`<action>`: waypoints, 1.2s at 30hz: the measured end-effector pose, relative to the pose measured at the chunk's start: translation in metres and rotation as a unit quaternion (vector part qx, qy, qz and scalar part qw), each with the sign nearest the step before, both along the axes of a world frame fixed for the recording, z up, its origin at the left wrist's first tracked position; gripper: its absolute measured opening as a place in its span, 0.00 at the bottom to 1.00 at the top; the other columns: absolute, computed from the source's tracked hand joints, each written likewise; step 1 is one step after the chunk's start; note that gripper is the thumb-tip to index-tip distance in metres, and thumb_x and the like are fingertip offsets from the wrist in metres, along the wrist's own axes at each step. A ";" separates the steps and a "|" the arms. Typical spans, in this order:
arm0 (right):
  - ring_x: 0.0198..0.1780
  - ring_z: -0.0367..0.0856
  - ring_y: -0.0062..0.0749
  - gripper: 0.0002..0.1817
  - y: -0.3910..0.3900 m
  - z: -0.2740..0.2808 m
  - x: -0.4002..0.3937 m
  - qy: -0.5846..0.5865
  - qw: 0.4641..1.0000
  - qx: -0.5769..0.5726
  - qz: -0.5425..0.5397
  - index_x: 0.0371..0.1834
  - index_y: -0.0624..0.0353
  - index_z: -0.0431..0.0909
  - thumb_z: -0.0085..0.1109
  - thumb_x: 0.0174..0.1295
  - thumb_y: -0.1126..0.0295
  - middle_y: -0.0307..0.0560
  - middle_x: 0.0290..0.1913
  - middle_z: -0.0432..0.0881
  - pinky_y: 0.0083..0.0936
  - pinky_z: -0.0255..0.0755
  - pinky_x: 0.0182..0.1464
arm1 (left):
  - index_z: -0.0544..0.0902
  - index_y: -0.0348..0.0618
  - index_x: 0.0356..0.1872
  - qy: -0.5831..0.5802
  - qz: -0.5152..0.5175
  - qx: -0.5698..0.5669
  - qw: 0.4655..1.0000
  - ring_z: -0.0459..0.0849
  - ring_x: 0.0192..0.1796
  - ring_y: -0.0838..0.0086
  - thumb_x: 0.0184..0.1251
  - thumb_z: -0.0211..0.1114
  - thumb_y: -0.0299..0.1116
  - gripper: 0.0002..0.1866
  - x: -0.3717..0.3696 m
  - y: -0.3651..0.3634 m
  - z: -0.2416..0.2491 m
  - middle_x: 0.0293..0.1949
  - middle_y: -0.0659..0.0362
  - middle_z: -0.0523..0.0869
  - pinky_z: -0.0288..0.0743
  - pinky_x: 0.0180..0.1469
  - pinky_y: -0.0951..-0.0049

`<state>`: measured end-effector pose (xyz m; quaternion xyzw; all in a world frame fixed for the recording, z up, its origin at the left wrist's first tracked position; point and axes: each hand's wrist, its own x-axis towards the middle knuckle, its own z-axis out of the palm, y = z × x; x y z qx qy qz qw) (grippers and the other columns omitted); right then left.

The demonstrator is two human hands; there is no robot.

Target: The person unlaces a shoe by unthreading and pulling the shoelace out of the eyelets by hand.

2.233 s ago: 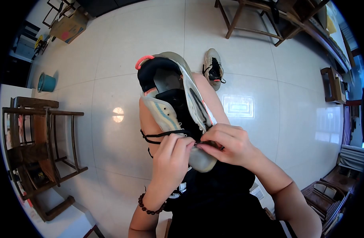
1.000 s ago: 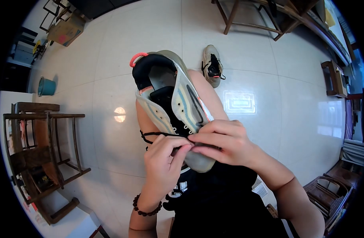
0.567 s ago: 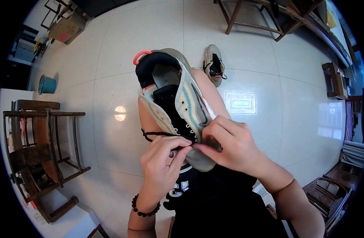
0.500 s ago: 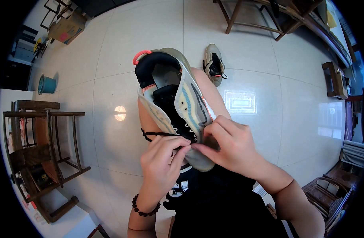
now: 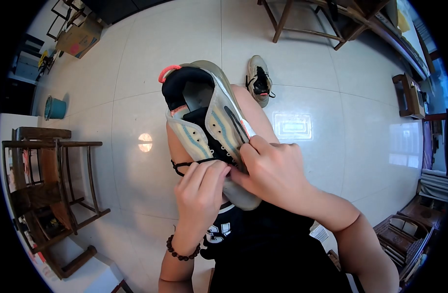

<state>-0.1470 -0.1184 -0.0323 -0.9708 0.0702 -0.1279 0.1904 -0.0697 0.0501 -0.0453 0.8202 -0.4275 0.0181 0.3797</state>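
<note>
A beige sneaker with pale yellow and blue side panels rests on my lap, its toe toward my body and its pink heel loop pointing away. My left hand is closed in a pinch over the lower eyelets. From it a black shoelace loops out to the left; the fingertips hide the lace's end. On the other side, my right hand is closed round the sneaker's side, its thumb near the lowest eyelets. The upper eyelets have no lace through them.
The matching sneaker stands on the tiled floor ahead, black laces loose. At left are a wooden chair and a teal bucket. A cardboard box lies far left. Wooden furniture stands at the far right.
The sneaker's sides have spread and shifted, showing more of the left eyelet panel. My left fingers have curled closer over the eyelets. My right hand has moved slightly up and left.
</note>
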 end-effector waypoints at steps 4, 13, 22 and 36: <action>0.20 0.86 0.44 0.13 -0.001 0.000 0.007 0.022 0.999 -0.030 0.010 0.25 0.59 0.83 0.74 0.57 0.62 0.48 0.27 0.83 0.36 0.77 0.23 | 0.87 0.32 0.41 0.014 0.006 -0.028 1.000 0.88 0.39 0.56 0.65 0.74 0.16 0.06 -0.001 0.001 0.000 0.39 0.50 0.90 0.82 0.44 0.61; 0.30 0.84 0.54 0.13 -0.031 0.006 -0.007 0.051 0.964 0.252 0.062 0.26 0.63 0.81 0.71 0.64 0.68 0.51 0.26 0.81 0.41 0.75 0.32 | 0.92 0.35 0.41 0.066 -0.003 -0.055 0.996 0.87 0.38 0.63 0.61 0.80 0.19 0.08 -0.001 0.000 0.004 0.36 0.54 0.91 0.80 0.41 0.66; 0.24 0.72 0.35 0.15 -0.048 -0.006 -0.013 0.073 0.899 0.422 0.091 0.27 0.67 0.78 0.73 0.69 0.73 0.49 0.23 0.75 0.32 0.65 0.29 | 0.95 0.39 0.45 0.147 -0.054 -0.049 0.986 0.89 0.38 0.68 0.59 0.82 0.21 0.12 -0.001 0.000 0.014 0.37 0.59 0.94 0.84 0.40 0.70; 0.24 0.74 0.36 0.13 -0.053 -0.014 -0.011 0.053 0.884 0.448 0.120 0.29 0.68 0.79 0.72 0.67 0.74 0.49 0.25 0.77 0.32 0.66 0.30 | 0.96 0.39 0.39 0.148 -0.028 -0.015 0.988 0.89 0.37 0.70 0.56 0.84 0.20 0.10 -0.006 -0.009 0.014 0.35 0.57 0.92 0.81 0.40 0.71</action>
